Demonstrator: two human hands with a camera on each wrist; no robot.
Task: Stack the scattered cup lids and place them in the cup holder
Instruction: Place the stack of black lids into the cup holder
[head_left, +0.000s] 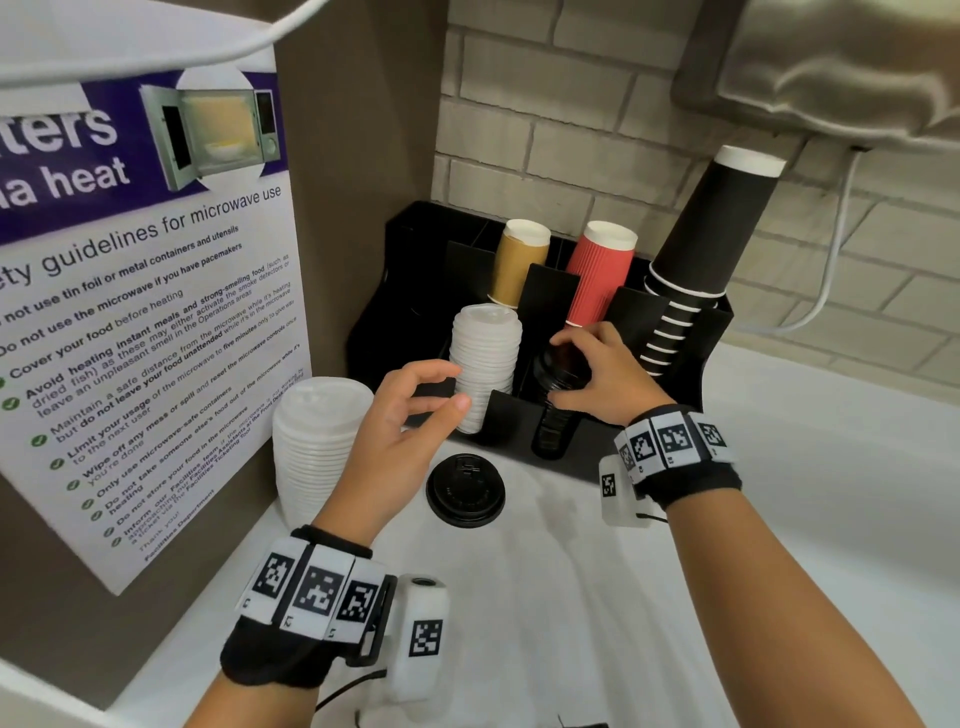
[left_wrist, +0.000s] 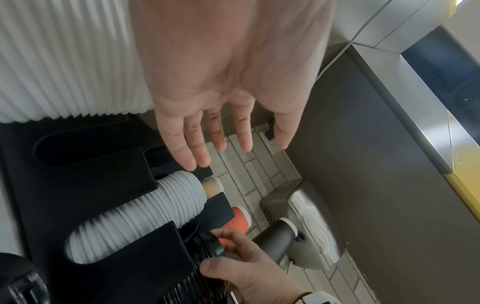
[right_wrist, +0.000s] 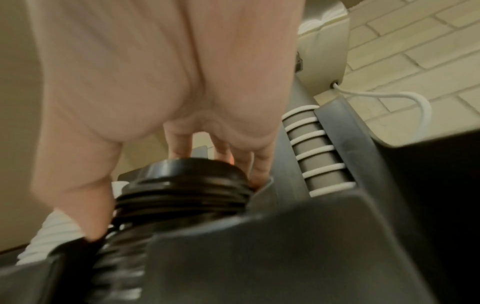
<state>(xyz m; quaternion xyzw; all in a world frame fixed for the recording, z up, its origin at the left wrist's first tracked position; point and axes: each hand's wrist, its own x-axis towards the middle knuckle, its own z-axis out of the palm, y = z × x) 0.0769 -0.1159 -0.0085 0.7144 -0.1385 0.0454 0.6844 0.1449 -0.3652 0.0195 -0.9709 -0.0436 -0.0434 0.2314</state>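
right hand (head_left: 597, 374) sits on top of the black lid stack (head_left: 558, 410) in the cup holder (head_left: 524, 415), front slot at about 5 o'clock from the holder's centre. its grip is curled round the top lids: thumb on the near side, fingers over the far rim. the right wrist view confirms it, thumb down the left flank of the stack (right_wrist: 182, 191), fingertips behind the top lid.

left hand (head_left: 410, 410) hovers just at 9 o'clock of the white lid stack (head_left: 485, 364) seated in the neighbouring slot. its grip is spread and relaxed, holding nothing; thumb tip just beside the white stack, can't tell if it touches. the left wrist view shows the fingers (left_wrist: 197, 144) straight and apart.

one loose black lid (head_left: 465, 491) lies flat on the white desk (head_left: 779, 519), at 6 o'clock of the holder, between the two wrists, nothing touching it.

a second, wider stack of white lids (head_left: 317, 441) stands on the desk at 9 o'clock of the holder, against the microwave sign (head_left: 140, 312).

back slots hold a tan cup (head_left: 519, 262), a red ribbed cup (head_left: 600, 273) and, at 3 o'clock, a tall stack of black cups (head_left: 696, 260) leaning right.
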